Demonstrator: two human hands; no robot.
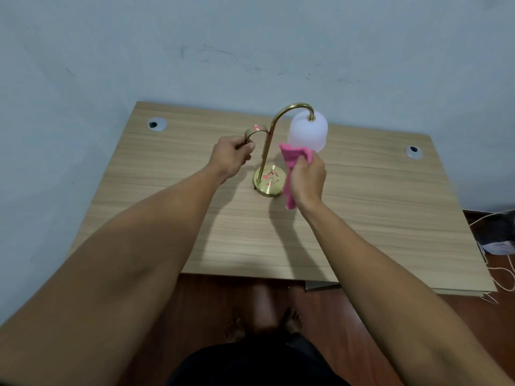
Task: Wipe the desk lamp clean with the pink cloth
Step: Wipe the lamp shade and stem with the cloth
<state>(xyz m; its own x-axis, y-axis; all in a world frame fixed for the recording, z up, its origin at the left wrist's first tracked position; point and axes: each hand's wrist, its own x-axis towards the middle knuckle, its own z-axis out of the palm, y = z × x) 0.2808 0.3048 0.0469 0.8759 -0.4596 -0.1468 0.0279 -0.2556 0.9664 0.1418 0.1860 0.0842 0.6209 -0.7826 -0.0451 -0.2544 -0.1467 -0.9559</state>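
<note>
A desk lamp stands on the wooden desk. It has a round brass base, a curved brass stem and a hanging white shade. A shorter brass hook arches off to the stem's left. My left hand grips the lower end of that hook. My right hand holds the pink cloth, bunched, and presses its top against the lower edge of the white shade. One end of the cloth hangs down below my hand beside the base.
Two round cable grommets sit in the desk, one at the back left and one at the right. A pale wall rises right behind the desk. Cords and a dark object lie on the floor to the right. My bare feet stand on wood flooring.
</note>
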